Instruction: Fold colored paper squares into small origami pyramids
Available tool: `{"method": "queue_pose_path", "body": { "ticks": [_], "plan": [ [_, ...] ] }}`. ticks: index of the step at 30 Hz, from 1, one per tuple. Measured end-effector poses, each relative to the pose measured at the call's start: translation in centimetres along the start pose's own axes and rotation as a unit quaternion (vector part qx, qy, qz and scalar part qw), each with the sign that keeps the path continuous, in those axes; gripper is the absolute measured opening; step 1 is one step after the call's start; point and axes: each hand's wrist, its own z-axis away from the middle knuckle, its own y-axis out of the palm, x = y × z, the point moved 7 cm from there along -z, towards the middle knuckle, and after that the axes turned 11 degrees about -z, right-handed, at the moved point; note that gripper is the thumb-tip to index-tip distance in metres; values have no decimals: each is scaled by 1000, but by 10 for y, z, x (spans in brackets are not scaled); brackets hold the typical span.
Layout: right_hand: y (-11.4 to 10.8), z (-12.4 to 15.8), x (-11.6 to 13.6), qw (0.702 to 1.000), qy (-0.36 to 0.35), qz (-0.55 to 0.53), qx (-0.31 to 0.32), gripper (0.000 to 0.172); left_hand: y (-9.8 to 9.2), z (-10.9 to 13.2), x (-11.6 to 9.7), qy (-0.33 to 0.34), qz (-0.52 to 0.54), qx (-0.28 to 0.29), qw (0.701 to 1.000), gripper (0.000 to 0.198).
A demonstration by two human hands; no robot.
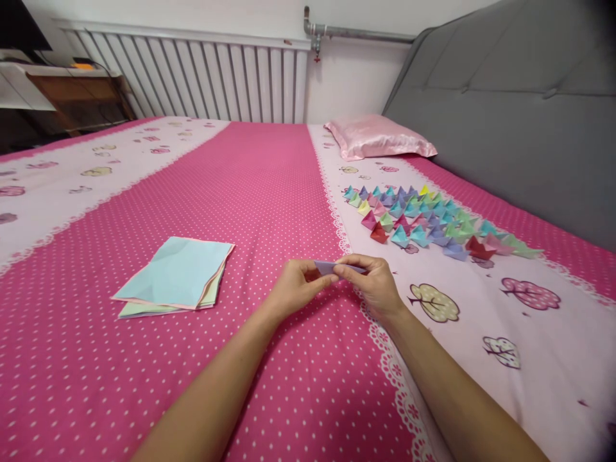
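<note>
A small folded piece of purple paper (326, 266) is pinched between my two hands above the bed. My left hand (299, 285) grips its left part, thumb pointing right along the near side. My right hand (373, 282) closes on the right part, covering most of that end. Beyond my right hand, several rows of folded paper boats (418, 236) in blue, green, pink, red, purple and yellow stand on the pale strip of the sheet. On the left lies a stack of square paper sheets (180, 273), light blue on top with pink and green edges below.
The bed sheet (269, 173) is pink with white dots and pale printed strips. A pink pillow (380, 135) lies at the far right, by a grey padded headboard (510, 109). Behind the bed are a white radiator (202, 77) and a pipe (360, 32); a desk (72, 96) stands far left.
</note>
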Motion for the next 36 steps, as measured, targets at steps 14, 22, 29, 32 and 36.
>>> {"method": "queue_pose_path", "body": {
  "ticks": [14, 22, 29, 32, 36],
  "plan": [
    [2, 0, -12, 998, 53, -25, 4, 21, -10, -2, 7, -9, -77, -58, 995, 36],
    [8, 2, -13, 996, 64, -53, 40, 21, 7, 3, 0, 12, -133, 78, 988, 34],
    [-4, -1, -13, 997, 49, -49, -32, 30, 5, 2, 1, -1, -84, 64, 994, 35],
    [-11, -3, -14, 996, 43, -50, -64, 35, 1, 0, 3, -26, -48, 32, 998, 35],
    [-14, -3, -12, 996, 30, -35, -82, 39, -1, -1, 7, -61, 11, 6, 998, 33]
  ]
}}
